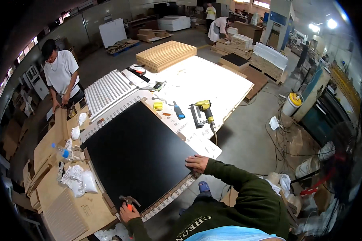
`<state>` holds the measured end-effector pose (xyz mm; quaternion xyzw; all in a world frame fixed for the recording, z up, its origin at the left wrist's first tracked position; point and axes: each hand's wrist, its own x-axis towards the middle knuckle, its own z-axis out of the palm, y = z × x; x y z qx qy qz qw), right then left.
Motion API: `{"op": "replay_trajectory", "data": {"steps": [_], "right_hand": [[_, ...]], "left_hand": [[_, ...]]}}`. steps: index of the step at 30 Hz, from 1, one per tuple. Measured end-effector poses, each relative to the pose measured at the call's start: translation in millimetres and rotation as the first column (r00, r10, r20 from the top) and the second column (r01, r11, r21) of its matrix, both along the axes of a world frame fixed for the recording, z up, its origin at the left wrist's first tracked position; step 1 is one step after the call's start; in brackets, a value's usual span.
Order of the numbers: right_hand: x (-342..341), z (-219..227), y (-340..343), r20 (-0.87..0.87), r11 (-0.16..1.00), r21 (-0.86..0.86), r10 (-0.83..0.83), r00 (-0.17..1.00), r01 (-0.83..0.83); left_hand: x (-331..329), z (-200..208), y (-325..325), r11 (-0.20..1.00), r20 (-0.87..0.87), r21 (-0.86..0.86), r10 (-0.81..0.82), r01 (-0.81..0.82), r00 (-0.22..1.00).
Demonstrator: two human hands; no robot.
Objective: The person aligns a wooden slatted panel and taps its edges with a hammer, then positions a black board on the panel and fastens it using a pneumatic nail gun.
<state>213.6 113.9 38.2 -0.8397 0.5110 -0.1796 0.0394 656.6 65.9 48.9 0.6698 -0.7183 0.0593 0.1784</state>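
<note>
- We have the black rectangular panel (pixel 136 148) lying flat in front of us, across the work surface, its near edge beside a patterned strip (pixel 171 197).
- Our left hand (pixel 128 213) has its fingers wrapped around the orange grip of a claw hammer (pixel 129 199), whose head is at the panel's near-left corner.
- Our right hand (pixel 197 163) grasps nothing; its fingers lie outstretched on the panel's right corner.
- With the metal head so close, we judge that a careless swing or a loosened grip could dent or scratch the dark face.
- If our right palm pressed unevenly, the panel could slide out of line with the strip.
- The pneumatic nail gun (pixel 204 107) lies near the white tabletop's (pixel 233 78) edge; a tug on its hose (pixel 216 136) could drag it off.
- Our slipper (pixel 204 186) would protect us little from a dropped hammer.
</note>
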Motion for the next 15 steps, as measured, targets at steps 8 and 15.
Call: {"op": "replay_trajectory", "data": {"steps": [8,15], "right_hand": [[7,7,3,-0.011,0.993,0.046,-0.104,0.995,0.104],[-22,1,9,-0.034,0.995,-0.034,-0.097,0.995,0.096]], "left_hand": [[3,1,-1,1.0,-0.008,0.007,-0.005,0.005,1.0],[-3,10,3,0.997,-0.014,0.078,0.03,-0.029,0.999]]}}
